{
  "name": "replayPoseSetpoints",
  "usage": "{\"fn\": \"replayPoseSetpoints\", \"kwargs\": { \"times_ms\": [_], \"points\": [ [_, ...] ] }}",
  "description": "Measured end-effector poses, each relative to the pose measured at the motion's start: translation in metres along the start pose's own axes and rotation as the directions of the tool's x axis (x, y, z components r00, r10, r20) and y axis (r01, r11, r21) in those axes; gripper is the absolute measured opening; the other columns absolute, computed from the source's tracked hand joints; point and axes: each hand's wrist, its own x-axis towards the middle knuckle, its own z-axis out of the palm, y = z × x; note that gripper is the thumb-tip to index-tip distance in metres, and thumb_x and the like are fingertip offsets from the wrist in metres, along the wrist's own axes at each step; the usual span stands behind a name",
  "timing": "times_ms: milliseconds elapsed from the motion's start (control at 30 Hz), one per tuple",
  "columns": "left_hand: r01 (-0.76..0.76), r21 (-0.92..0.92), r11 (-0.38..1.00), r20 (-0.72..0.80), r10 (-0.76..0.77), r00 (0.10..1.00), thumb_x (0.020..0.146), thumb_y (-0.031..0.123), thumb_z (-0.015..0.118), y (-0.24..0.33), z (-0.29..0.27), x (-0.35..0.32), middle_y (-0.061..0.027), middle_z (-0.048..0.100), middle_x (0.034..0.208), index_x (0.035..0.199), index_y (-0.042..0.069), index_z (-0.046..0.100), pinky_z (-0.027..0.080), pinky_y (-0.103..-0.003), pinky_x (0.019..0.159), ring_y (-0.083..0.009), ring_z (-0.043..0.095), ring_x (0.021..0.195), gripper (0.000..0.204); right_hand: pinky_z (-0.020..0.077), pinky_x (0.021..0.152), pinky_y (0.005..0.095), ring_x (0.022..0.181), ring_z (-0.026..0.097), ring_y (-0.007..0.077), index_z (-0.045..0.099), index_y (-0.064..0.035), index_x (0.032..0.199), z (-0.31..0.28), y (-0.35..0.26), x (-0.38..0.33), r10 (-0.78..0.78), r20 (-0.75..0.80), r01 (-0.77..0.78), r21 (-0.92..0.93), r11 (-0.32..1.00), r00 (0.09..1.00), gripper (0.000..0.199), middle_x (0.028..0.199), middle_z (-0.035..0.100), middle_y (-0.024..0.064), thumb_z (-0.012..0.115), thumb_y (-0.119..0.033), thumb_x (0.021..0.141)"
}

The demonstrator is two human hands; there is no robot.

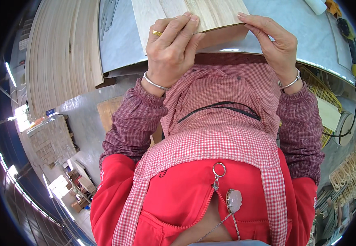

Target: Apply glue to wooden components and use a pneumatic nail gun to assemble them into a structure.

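- Steadily, a worker in a pink-and-white checked apron (210, 141) and a bright red zipped jacket (182, 194) is holding a pale, streaky-grained wooden piece (215, 12) over the near side of a smooth blue-grey desk (122, 53). Its far end is running out of view.
- At the near edge, the left hand (171, 47), wearing a gold-coloured ring (157, 33), is gripping with bent fingers on the upper face and the thumb lying at the edge.
- Opposite, the right hand (275, 36) is pinching the near right corner between thumb and finger, its palm touching nothing visible. A plain tan face (227, 36) is showing beneath the edge, between the hands.
- Good handling is probably calling for light, even pressure from both sides, so that neither corner is twisting or dipping. Fingertips are best staying off the sharp edge line, and the loose purple checked sleeves (135, 117) are best hanging clear of the wood.
- To the left, a broad striped expanse of pale brown wood (65, 57) is lying beside thin grey strips (109, 16); careful turning is likely sparing both a knock.
- Across the desk, a white roll (316, 6) is sitting at the far right, while a yellow lattice basket (323, 92) is standing below the desk's edge.
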Motion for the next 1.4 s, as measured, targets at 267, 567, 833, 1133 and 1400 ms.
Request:
{"fn": "replayPoseSetpoints", "kwargs": {
  "times_ms": [267, 567, 833, 1133, 1400],
  "points": [
    [-0.011, 0.001, 1.0, 0.001, 0.011, 1.0, 0.072, 0.008, 0.076, 0.002, 0.001, -0.002, -0.0012, 0.068, 0.106, 0.105, 0.01, 0.072, 0.047, -0.022, 0.075, -0.0123, 0.058, 0.083, 0.033, 0.0489, 0.061, 0.0132, 0.074, 0.066, 0.008, 0.074, -0.014, 0.1, 0.005, 0.01, -0.005, 0.006, -0.126, -0.006, 0.004, 1.0, 0.992, 0.031, 0.096, 0.072, -0.0003, 0.063, 0.007, 0.08],
    [-0.021, -0.024, 0.999, -0.006, 0.021, 1.0, 0.068, 0.006, 0.076, -0.001, 0.001, -0.008, -0.002, 0.066, 0.108, 0.103, 0.008, 0.071, 0.047, -0.025, 0.079, -0.0145, 0.057, 0.085, 0.035, 0.052, 0.087, 0.0203, 0.093, 0.066, 0.0152, 0.07, -0.0059, 0.106, -0.003, -0.003, 0.002, 0.052, 0.043, -0.055, 0.059, 0.997, 0.998, 0.028, 0.106, 0.069, 0.0065, 0.057, 0.007, 0.085],
    [-0.013, -0.034, 0.999, 0.007, 0.013, 1.0, 0.07, 0.006, 0.076, -0.002, -0.004, -0.012, -0.0026, 0.066, 0.109, 0.104, 0.008, 0.071, 0.046, -0.025, 0.079, -0.0148, 0.058, 0.086, 0.035, 0.0531, 0.084, 0.0201, 0.088, 0.067, 0.0151, 0.071, -0.0061, 0.103, -0.003, -0.001, 0.006, 0.054, 0.093, -0.063, 0.091, 0.994, 0.994, 0.026, 0.102, 0.071, 0.0062, 0.06, 0.007, 0.083],
    [-0.01, -0.034, 0.999, 0.015, 0.01, 1.0, 0.07, 0.006, 0.076, -0.002, -0.006, -0.014, -0.0037, 0.067, 0.108, 0.105, 0.008, 0.071, 0.045, -0.025, 0.079, -0.015, 0.059, 0.086, 0.036, 0.0535, 0.083, 0.02, 0.086, 0.067, 0.0152, 0.071, -0.006, 0.1, -0.001, -0.001, 0.006, 0.05, 0.082, -0.059, 0.114, 0.992, 0.995, 0.025, 0.099, 0.071, 0.0058, 0.061, 0.007, 0.082],
    [-0.005, -0.034, 0.999, 0.023, 0.006, 1.0, 0.07, 0.006, 0.076, -0.004, -0.008, -0.015, -0.0043, 0.067, 0.107, 0.105, 0.007, 0.071, 0.045, -0.025, 0.078, -0.0153, 0.059, 0.085, 0.036, 0.053, 0.083, 0.0192, 0.086, 0.067, 0.014, 0.072, -0.0072, 0.1, 0.002, 0.0, 0.007, 0.087, 0.092, -0.095, 0.092, 0.991, 0.992, 0.024, 0.1, 0.071, 0.0051, 0.062, 0.005, 0.082]
  ]
}}
